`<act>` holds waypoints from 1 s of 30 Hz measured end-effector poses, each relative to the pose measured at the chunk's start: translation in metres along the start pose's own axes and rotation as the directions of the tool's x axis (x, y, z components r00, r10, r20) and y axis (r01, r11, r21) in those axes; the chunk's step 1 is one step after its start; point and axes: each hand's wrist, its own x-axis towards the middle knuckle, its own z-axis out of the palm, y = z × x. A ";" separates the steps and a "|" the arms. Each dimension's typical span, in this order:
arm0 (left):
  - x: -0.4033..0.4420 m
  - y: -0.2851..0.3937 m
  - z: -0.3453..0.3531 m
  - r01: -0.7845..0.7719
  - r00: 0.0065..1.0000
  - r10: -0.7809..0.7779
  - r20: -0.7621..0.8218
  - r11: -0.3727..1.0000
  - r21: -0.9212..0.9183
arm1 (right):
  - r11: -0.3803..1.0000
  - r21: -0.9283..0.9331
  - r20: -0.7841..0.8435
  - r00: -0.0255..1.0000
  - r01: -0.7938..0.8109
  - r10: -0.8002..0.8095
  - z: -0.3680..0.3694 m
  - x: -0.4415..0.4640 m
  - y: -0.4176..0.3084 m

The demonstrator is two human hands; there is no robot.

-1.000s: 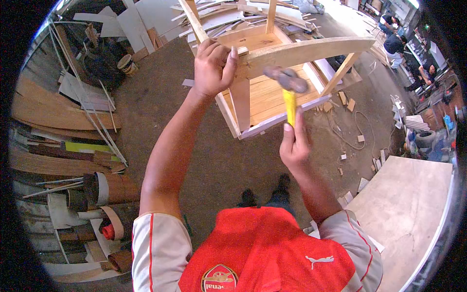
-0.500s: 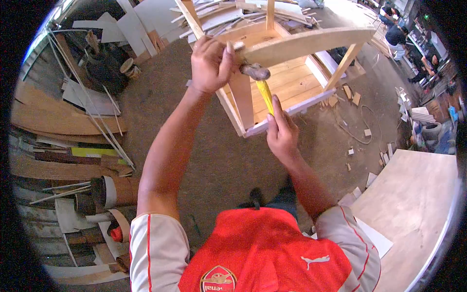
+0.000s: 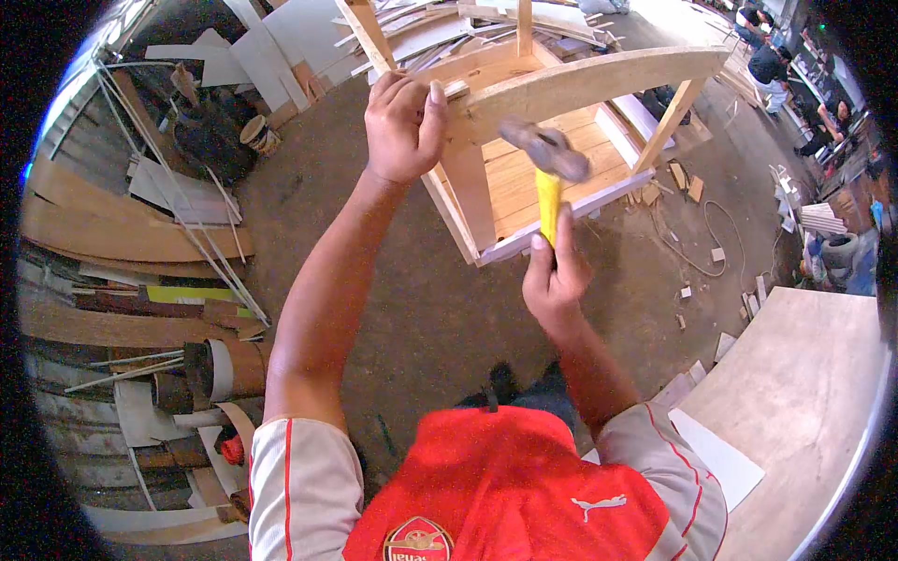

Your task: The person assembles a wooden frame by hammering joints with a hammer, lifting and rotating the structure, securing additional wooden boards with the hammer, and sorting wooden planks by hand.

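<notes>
My right hand (image 3: pixel 559 273) is wrapped round the yellow handle of a hammer (image 3: pixel 548 196). The hammer's dull metal head is raised in front of the wooden frame, apart from it and slightly blurred. My left hand (image 3: pixel 404 126) grips the near corner of the frame, where the curved rail (image 3: pixel 599 86) meets an upright post (image 3: pixel 468 187). Below the rail lies the frame's plank base (image 3: pixel 524 206), edged by a pale board. Whether my left fingers also hold something small at the joint is hidden.
A large plywood sheet (image 3: pixel 804 374) lies at the right. Wood offcuts (image 3: pixel 687 182) and a cable (image 3: pixel 734 234) are scattered on the floor. Boards and curved panels (image 3: pixel 122 210) are stacked at the left, near a bucket (image 3: pixel 260 134). People (image 3: pixel 769 70) sit at the far right.
The hammer has swung back from the frame's corner, moving right and towards me with my right hand. My left hand stays at the corner.
</notes>
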 end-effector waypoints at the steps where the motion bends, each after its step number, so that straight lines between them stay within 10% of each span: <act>1: 0.001 0.000 0.001 -0.003 1.000 0.002 -0.012 1.000 -0.006 | 0.999 -0.020 -0.056 0.998 0.038 -0.039 -0.001 -0.001 -0.001; 6: 0.002 0.003 0.007 -0.046 0.993 0.039 -0.114 0.997 -0.063 | 0.990 0.008 0.148 0.979 -0.141 0.138 0.036 -0.006 0.014; 20: 0.008 0.010 -0.007 0.047 0.996 -0.047 0.074 0.999 -0.010 | 0.997 0.041 0.075 0.995 -0.068 0.065 0.030 -0.018 0.017; 25: 0.005 0.007 -0.002 0.038 0.999 -0.038 0.030 0.999 0.003 | 0.998 0.009 -0.177 0.982 0.066 -0.064 0.033 -0.012 0.012; 30: 0.007 0.008 -0.005 0.052 0.998 -0.052 0.043 0.999 0.003 | 0.970 -0.025 0.276 0.931 -0.241 0.238 0.026 -0.004 0.010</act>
